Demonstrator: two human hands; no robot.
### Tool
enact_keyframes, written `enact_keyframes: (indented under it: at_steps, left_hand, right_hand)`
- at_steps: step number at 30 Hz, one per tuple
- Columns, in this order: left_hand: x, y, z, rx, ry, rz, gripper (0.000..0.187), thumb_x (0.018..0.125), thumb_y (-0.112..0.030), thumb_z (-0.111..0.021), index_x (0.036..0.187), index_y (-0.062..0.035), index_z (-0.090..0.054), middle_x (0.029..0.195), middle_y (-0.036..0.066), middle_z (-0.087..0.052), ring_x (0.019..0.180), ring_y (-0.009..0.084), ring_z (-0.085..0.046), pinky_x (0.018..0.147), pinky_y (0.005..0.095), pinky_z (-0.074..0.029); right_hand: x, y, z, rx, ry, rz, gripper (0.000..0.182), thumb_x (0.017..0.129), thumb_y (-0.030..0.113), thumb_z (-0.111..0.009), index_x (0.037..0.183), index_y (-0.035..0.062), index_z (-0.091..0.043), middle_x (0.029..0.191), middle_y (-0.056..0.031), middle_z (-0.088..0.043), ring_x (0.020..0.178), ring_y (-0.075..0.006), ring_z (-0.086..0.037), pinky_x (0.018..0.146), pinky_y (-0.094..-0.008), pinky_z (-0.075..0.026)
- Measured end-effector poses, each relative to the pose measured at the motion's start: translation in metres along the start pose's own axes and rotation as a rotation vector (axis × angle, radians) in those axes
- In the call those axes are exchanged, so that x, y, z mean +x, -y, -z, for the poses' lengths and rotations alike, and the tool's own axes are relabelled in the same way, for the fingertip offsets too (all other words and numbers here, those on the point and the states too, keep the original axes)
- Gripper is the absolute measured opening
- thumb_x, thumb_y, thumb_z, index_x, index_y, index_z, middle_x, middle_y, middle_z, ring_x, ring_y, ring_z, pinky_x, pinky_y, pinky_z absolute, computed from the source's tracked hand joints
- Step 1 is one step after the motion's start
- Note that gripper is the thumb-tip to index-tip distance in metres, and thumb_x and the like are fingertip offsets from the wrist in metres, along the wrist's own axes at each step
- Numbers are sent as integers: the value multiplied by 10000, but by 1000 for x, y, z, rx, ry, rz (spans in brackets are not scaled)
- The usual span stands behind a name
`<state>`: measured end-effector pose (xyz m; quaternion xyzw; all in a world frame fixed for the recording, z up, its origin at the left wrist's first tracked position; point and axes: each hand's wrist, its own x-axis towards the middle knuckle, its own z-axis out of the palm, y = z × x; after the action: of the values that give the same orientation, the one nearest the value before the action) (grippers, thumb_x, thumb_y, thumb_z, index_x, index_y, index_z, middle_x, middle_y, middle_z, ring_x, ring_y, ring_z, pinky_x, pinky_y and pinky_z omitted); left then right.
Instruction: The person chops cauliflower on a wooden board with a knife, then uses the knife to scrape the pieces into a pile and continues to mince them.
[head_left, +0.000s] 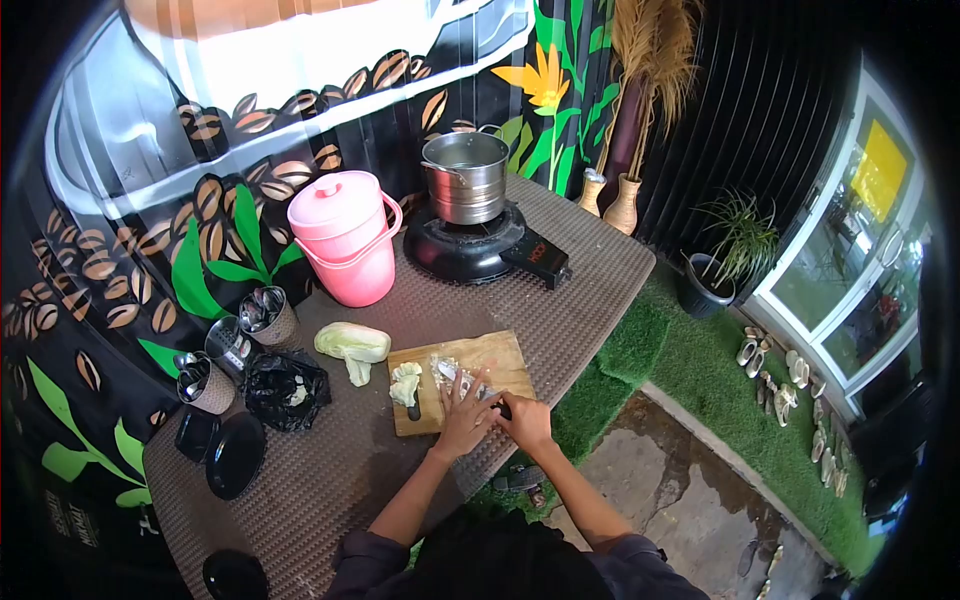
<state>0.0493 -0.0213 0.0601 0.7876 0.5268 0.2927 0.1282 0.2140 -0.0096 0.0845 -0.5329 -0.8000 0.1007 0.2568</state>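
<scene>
A wooden cutting board (505, 356) lies near the table's front edge, with chopped pale pieces (445, 365) on it. Over these pieces my left hand (466, 412) rests with its fingers spread, near a knife blade. My right hand (525, 420) is closed round the dark knife handle (504, 408) at the board's right front. A leafy pale vegetable piece (405, 384) sits on the board's left part, beside a second dark handle (414, 411). Just behind the board, on the table, is a larger cabbage piece (352, 342).
A pink lidded bucket (345, 240) and a metal pot (466, 180) on a black stove (455, 250) stand at the back. On the left are cutlery cups (207, 387), a black plastic bag (285, 395) and a black plate (236, 456).
</scene>
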Motion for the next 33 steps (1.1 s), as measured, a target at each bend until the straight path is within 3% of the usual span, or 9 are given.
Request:
enact_keyframes:
  at_steps: [19,33]
  left_hand:
    - [9,11,-7,144,0,2,443,945,-518,-387,1317,-334,-543,1566,68,-181,1438,386,-42,1076,663,78]
    - [11,33,-6,178,-140,47,417,964,-417,-428,1329,-242,-530,1521,155,-271,1424,386,-152,1135,574,-81]
  right_hand:
    - [-9,-7,7,28,-103,-147,248,718,281,-742,748,74,-611,652,-114,-640,623,-305,-643,563,-410,-496]
    - [-25,1,21,15,-96,-178,263,700,283,-745,746,61,-613,653,-133,-633,627,-309,-643,577,-417,-497]
